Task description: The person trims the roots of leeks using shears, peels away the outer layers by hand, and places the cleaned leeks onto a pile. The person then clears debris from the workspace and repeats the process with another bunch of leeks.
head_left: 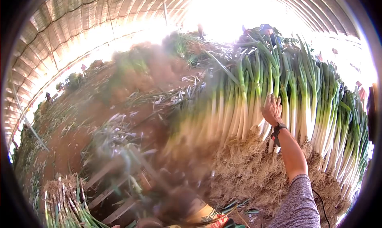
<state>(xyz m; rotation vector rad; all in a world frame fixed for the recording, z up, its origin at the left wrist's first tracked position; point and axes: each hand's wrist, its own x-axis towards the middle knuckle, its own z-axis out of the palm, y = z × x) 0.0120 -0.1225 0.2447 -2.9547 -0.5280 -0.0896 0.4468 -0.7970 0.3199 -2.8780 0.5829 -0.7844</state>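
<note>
My right hand (272,110) reaches up into a long standing row of leeks (242,108), with a dark band or watch (277,133) on its wrist. Its fingers are closed around a leek stalk, partly hidden behind the hand. The leeks have green tops, white shanks and tangled tan roots (254,168) facing me. Of my left hand, at most a small skin-coloured bit (115,226) shows at the bottom edge; its fingers cannot be made out. Near it lies a bundle of thinner leeks (65,202), roots upward.
Wooden slats (105,188) stand beside the bundle. A yellow and red patterned cloth or bag (207,216) lies at the bottom. Leaf scraps (119,128) litter the brown soil. A person (266,29) is partly visible behind the leeks. An arched roof (99,25) spans overhead. Blur covers the centre.
</note>
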